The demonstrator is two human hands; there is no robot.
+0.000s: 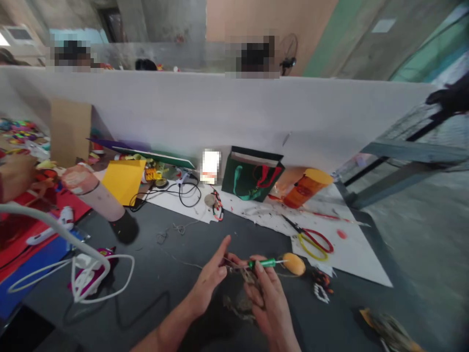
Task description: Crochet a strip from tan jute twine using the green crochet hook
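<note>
My right hand is closed around a tool with a green handle and a thin metal shaft, which points right. Greyish-brown cord is bunched in the same hand. Beyond the shaft's tip lies a rounded orange-yellow object; whether they touch is unclear. Facing it, my left hand has its index finger stretched out and its thumb apart. A thin thread runs from the dark table to the left fingers. More tangled cord hangs or lies below the hands, partly in shadow.
Scissors with red and yellow handles lie to the right, near a beaded piece. Behind stand a dark green gift bag and an orange cylinder. Leftward are a tumbler, a white cable and another person's hand.
</note>
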